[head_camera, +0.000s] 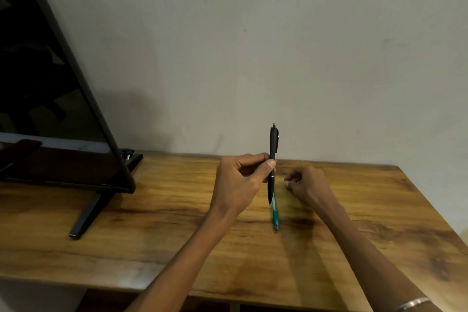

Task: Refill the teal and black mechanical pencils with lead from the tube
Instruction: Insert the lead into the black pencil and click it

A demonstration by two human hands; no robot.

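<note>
Far left on my feed a dark monitor [50,83] leans on its stand over the wooden desk [152,235], well clear of the work. Moving in, my left hand [239,185] pinches the black pencil [273,159] at mid-barrel between thumb and fingertips, holding it upright with the cap end up and the tip down. Just below and behind it the teal pencil [275,215] lies flat on the desk, its upper part hidden by the black one, so I cannot tell whether the two touch. To the right, my right hand [305,185] sits curled in a loose fist just beside the pencils; I cannot tell whether it holds anything, and I see no lead tube anywhere, so it may be inside that fist. A metal bangle [412,303] shows on that wrist. I judge both pencils light, rigid and smooth plastic, apt to roll or slip, so the mid-barrel pinch suits; the cap wants a fingertip pull. The leads will be brittle and should be handled one at a time, lightly.
</note>
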